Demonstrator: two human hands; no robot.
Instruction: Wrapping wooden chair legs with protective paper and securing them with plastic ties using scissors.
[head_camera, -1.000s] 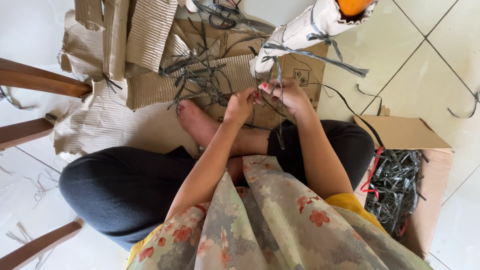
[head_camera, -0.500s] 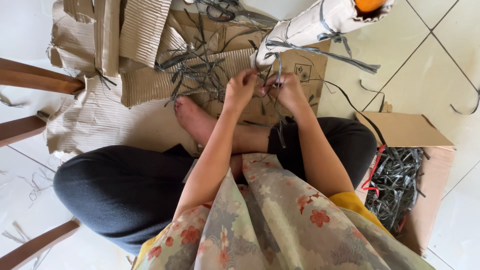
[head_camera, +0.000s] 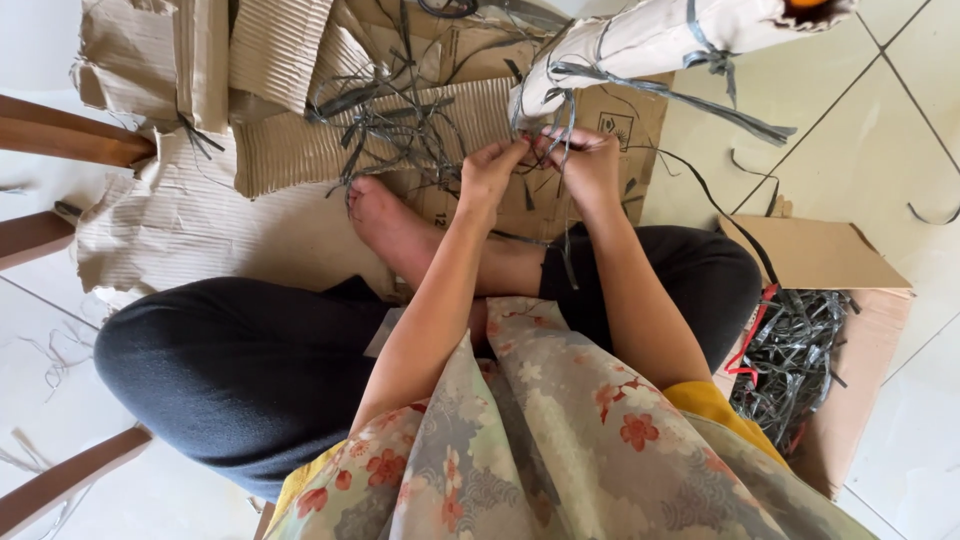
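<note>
Tying grey strapping at roll end

Left hand (head_camera: 488, 170): fingers pinched on grey strap (head_camera: 560, 150); best kept taut.
Right hand (head_camera: 590, 165): closed on same strap, touching wrapped cardboard roll (head_camera: 640, 45) just above; knot best snugged against roll

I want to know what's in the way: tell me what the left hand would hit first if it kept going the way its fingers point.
The left hand points up and slightly right in the picture. It would probably first meet the near end of the white wrapped roll, past the dark strips it is pinching. Depth is unclear from this view.
</note>
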